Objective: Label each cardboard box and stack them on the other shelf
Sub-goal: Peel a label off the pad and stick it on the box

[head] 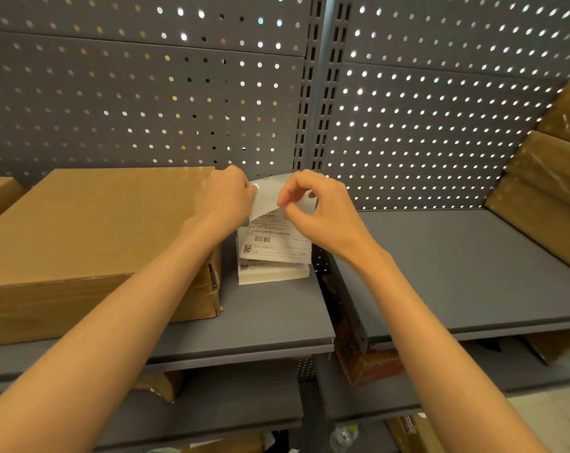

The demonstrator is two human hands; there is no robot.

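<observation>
Both hands, left point(225, 194) and right point(313, 207), pinched a label point(267, 204) above the stack point(274, 256), apparently peeling its backing; box point(91, 230) waited at nine o'clock.

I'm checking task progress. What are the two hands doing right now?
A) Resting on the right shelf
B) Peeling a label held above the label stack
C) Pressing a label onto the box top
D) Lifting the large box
B: the left hand and right hand pinch a label above the label stack, beside the cardboard box.

label point(278, 235) print too small to read, stacked boxes point(553, 178) cut off right
</observation>
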